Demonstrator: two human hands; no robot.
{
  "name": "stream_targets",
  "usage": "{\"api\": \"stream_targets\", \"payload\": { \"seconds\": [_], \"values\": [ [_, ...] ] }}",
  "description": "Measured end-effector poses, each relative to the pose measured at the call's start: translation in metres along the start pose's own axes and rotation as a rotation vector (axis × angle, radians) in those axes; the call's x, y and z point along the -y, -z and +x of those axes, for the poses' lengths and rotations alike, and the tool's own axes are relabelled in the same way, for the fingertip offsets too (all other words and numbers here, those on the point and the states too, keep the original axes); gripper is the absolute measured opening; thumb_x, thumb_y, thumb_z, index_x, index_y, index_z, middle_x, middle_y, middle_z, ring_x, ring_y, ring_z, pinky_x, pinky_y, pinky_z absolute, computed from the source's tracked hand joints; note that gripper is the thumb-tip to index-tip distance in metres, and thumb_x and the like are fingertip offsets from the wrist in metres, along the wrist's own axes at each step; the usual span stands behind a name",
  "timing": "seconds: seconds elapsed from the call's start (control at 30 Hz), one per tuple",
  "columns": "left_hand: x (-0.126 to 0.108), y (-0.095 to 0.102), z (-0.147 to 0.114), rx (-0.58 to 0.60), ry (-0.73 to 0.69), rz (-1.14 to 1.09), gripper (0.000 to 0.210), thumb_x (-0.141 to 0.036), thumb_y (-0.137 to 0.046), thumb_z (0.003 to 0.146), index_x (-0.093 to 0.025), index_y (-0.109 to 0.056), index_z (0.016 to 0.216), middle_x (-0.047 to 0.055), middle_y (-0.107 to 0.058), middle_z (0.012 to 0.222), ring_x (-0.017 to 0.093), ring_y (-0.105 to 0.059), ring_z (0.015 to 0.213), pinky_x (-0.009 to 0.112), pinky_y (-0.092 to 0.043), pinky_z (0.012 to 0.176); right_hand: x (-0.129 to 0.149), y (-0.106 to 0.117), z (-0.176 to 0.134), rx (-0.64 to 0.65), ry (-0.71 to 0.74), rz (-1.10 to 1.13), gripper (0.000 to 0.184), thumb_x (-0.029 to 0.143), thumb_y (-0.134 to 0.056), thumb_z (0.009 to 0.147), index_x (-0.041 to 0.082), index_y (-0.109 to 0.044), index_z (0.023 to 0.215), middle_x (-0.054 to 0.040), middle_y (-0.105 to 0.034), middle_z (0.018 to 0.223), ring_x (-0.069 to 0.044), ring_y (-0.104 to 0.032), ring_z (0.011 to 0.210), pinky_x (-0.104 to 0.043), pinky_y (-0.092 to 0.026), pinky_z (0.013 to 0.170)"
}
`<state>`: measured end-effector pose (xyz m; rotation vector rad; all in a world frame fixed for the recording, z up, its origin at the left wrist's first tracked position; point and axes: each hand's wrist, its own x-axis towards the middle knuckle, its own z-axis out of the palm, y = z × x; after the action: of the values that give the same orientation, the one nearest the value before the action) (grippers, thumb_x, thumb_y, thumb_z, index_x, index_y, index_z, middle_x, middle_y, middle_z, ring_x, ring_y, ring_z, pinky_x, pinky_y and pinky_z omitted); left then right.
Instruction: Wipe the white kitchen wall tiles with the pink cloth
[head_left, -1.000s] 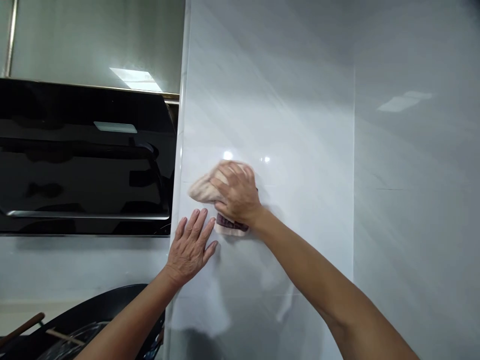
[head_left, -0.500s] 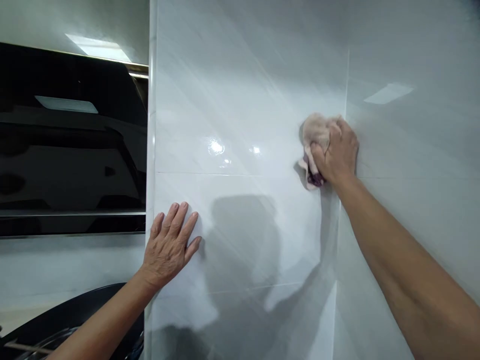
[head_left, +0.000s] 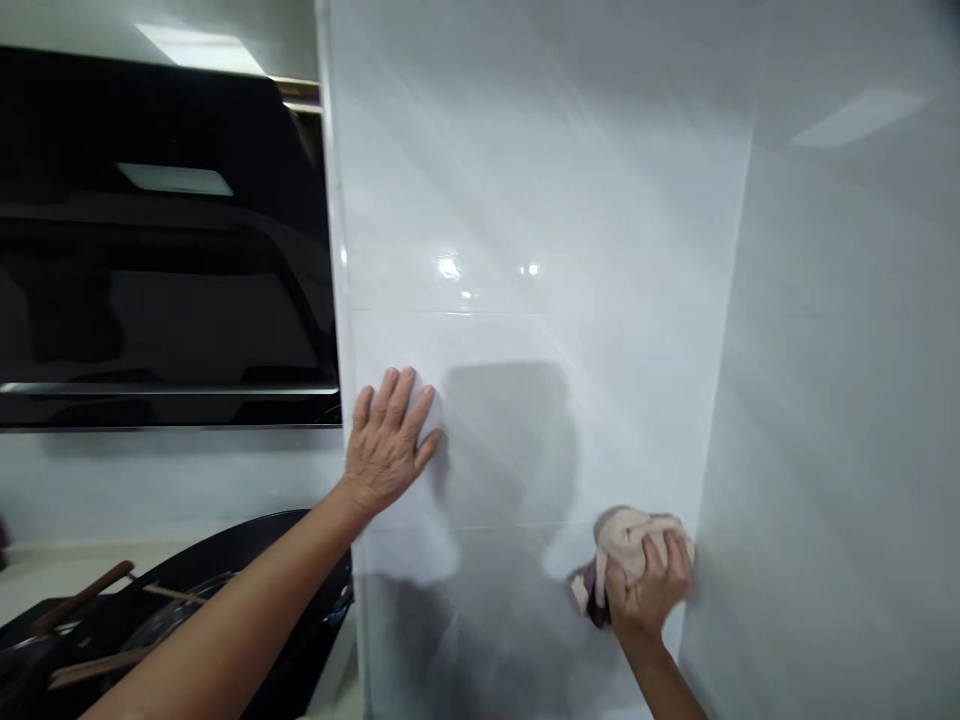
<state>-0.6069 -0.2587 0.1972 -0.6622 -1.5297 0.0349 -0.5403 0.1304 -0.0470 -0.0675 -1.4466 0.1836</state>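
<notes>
My left hand (head_left: 390, 445) lies flat on the white tiled wall (head_left: 637, 400) close to its left edge, fingers spread, holding nothing. Low on the same wall, beside the inner corner, my right hand (head_left: 651, 590) grips a cloth (head_left: 634, 540). The cloth is pale pink with a dark purple part hanging at the lower left, and it is bunched against the tiles. My right thumb and fingers are curled over it. Shadows of my head and arms fall on the wall between the two hands.
A glossy black range hood (head_left: 165, 300) hangs at the left. Below it, a large black wok (head_left: 300, 530) and wooden-handled utensils (head_left: 82, 597) sit by a pale counter (head_left: 37, 570). A second tiled wall (head_left: 840, 450) meets the first at the right corner.
My right hand has moved down along the corner with the cloth, from mid-wall to low on the wall. My left hand stays flat on the tiles. The view has shifted slightly.
</notes>
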Motion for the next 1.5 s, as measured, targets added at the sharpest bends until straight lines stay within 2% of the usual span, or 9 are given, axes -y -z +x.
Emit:
{"api": "stream_targets", "payload": {
  "seconds": [0.17,0.4,0.5,0.6,0.73,0.93,1.13,1.3,1.5],
  "values": [
    [-0.001,0.002,-0.002,0.023,-0.007,0.055,0.068,-0.04,-0.059,0.102,-0.019,-0.038,0.162,0.018,-0.035,0.171,0.029,-0.013,0.166,0.05,-0.012,0.135,0.019,-0.003,-0.003,0.147,-0.045,0.019,0.062,0.043,-0.062,0.085,0.034,-0.044,0.143,-0.0192,-0.049,0.143,-0.048,-0.046,0.14,-0.074,-0.041,0.109],
    [-0.002,0.001,-0.004,0.066,0.025,-0.02,0.069,-0.036,-0.057,0.102,-0.022,-0.033,0.165,0.016,-0.031,0.172,0.03,-0.016,0.165,0.053,-0.015,0.135,0.079,-0.061,0.217,-0.135,0.043,0.004,0.055,0.043,-0.055,0.089,0.02,-0.054,0.139,-0.0203,-0.049,0.144,-0.042,-0.044,0.139,-0.066,-0.035,0.113],
    [-0.001,0.0,-0.004,0.077,0.029,-0.047,0.067,-0.03,-0.053,0.104,-0.023,-0.03,0.166,0.015,-0.031,0.173,0.028,-0.017,0.165,0.053,-0.016,0.135,0.124,-0.077,0.264,-0.166,0.053,0.053,0.054,0.041,-0.056,0.089,0.019,-0.057,0.138,-0.0189,-0.046,0.145,-0.04,-0.039,0.141,-0.066,-0.031,0.116],
    [-0.001,0.0,-0.004,0.058,0.024,-0.065,0.064,-0.026,-0.051,0.104,-0.023,-0.033,0.165,0.014,-0.032,0.172,0.027,-0.015,0.166,0.053,-0.016,0.135,0.166,-0.076,0.238,-0.099,0.149,0.125,0.054,0.044,-0.055,0.092,0.024,-0.056,0.142,-0.016,-0.04,0.154,-0.041,-0.031,0.149,-0.07,-0.023,0.119],
    [-0.001,-0.001,-0.004,0.031,0.024,-0.085,0.06,-0.024,-0.05,0.104,-0.022,-0.038,0.163,0.014,-0.033,0.172,0.026,-0.014,0.166,0.052,-0.015,0.135,0.189,-0.052,0.114,0.064,0.382,0.199,0.048,0.052,-0.053,0.096,0.031,-0.056,0.139,-0.0112,-0.046,0.152,-0.04,-0.031,0.152,-0.068,-0.022,0.122],
    [-0.003,0.0,-0.004,0.039,0.019,-0.101,0.061,-0.023,-0.049,0.104,-0.021,-0.037,0.163,0.013,-0.032,0.173,0.027,-0.014,0.166,0.052,-0.015,0.136,0.125,0.007,-0.045,0.348,0.423,0.064,0.034,0.041,-0.074,0.087,0.039,-0.068,0.121,-0.0058,-0.059,0.136,-0.036,-0.049,0.135,-0.06,-0.036,0.115],
    [-0.005,-0.001,-0.004,0.104,0.057,-0.165,0.062,-0.025,-0.045,0.105,-0.024,-0.032,0.166,0.011,-0.027,0.175,0.025,-0.012,0.166,0.052,-0.008,0.137,0.051,0.011,0.019,0.34,0.127,-0.028,0.044,0.044,-0.067,0.087,0.026,-0.061,0.127,-0.0167,-0.05,0.144,-0.042,-0.047,0.138,-0.062,-0.043,0.108],
    [-0.007,-0.003,-0.003,0.14,0.074,-0.196,0.06,-0.027,-0.042,0.106,-0.025,-0.032,0.165,0.01,-0.026,0.176,0.023,-0.006,0.167,0.052,-0.002,0.137,0.086,-0.023,0.092,-0.035,0.025,-0.17,0.055,0.042,-0.063,0.086,0.021,-0.056,0.136,-0.0187,-0.053,0.14,-0.04,-0.053,0.125,-0.061,-0.046,0.101],
    [-0.007,-0.002,-0.001,0.184,0.085,-0.18,0.057,-0.029,-0.034,0.108,-0.024,-0.032,0.165,0.011,-0.028,0.176,0.024,-0.004,0.167,0.054,-0.002,0.137,0.108,-0.005,0.008,0.186,0.358,0.04,0.031,0.047,-0.068,0.088,0.031,-0.068,0.115,-0.0098,-0.058,0.133,-0.031,-0.054,0.122,-0.049,-0.047,0.099]
  ]
}}
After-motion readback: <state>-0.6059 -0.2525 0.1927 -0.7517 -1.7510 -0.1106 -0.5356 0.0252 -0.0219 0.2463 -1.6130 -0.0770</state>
